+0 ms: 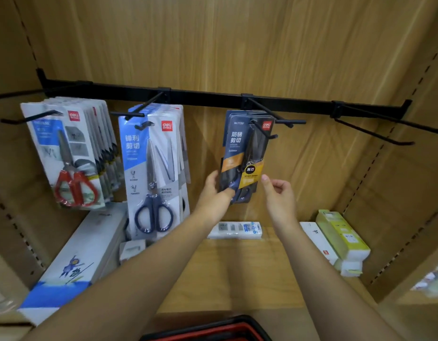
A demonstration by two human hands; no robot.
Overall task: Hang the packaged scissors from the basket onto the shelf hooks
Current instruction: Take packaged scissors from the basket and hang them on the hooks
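The dark navy card scissors pack (245,153) at the left hand (214,193) carries diagonal orange and yellow bands, white lettering and a red logo square. Above it are a black metal rail (213,98) and a tan wood-grain back panel (237,45). Left of that hand, a white-and-blue card pack (152,178) shows dark blue scissor handles and a white-and-grey card pack (68,156) farther left shows red handles; below both hands is a white box with blue print (235,230), right of the right hand (278,193) a lime-green-and-white box (343,235), and below the forearms a red basket with a black rim (237,319).
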